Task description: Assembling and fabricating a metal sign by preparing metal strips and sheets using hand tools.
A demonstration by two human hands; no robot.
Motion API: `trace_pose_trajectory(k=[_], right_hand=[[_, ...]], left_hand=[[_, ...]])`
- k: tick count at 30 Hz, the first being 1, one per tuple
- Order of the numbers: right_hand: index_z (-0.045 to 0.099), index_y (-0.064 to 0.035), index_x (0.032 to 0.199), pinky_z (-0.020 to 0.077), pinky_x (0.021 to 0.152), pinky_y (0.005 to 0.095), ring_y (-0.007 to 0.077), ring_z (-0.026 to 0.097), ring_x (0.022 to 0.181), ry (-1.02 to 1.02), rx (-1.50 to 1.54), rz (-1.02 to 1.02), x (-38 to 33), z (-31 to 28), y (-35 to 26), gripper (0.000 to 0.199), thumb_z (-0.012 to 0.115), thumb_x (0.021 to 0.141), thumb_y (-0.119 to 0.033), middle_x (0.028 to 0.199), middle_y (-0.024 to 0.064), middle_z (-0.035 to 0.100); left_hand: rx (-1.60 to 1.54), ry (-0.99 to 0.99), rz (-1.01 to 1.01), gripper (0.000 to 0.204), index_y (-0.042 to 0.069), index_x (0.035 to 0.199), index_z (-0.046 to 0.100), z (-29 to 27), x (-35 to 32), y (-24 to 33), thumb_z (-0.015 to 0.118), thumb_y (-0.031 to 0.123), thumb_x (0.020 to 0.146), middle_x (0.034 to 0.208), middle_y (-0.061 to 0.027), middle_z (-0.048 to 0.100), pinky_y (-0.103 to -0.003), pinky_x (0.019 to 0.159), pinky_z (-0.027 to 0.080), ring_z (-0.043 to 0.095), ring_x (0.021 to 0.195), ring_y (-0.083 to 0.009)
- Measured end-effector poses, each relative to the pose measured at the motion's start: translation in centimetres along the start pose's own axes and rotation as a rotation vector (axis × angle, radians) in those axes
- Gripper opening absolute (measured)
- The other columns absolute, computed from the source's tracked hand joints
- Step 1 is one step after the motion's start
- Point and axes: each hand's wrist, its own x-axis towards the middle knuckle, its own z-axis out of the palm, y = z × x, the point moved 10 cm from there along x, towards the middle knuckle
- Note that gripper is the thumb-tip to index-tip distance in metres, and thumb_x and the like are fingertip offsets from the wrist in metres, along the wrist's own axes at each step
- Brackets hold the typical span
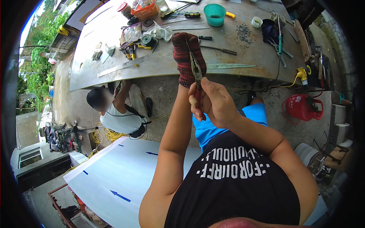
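The right hand [215, 104] has its grip closed around the handles of needle-nose pliers [196, 72]. Just above that grip, the pliers' tips touch the left hand [187, 57], gloved in dark red knit and loosely curled; nothing visible in it. Beyond lies the cluttered table [163, 64].

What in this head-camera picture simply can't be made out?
- Whatever the long-nose pliers with red handles grip: too small, against the red-and-black knitted glove on the left hand.
- Right hand palm side: turned away.
- Inside of the teal plastic cup: too small.
- Crouching person's hands: hidden by the body.
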Motion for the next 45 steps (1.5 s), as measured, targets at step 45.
trace_pose_trajectory(k=[45], right_hand=[[0.059,-0.0095,0.113,0.0458,0.053,0.0346,0.0189,0.056,0.066,0.18,0.019,0.076,-2.8,-3.7,0.0,0.044,0.039,0.111,-0.048,0.085,0.0054,0.058]], left_hand=[[0.223,0.022,0.11,0.021,0.011,0.106,0.066,2.9,-1.4,0.5,0.067,0.002,0.087,0.1,-0.0101,0.063,-0.041,0.089,0.048,0.062,0.098,-0.028]])
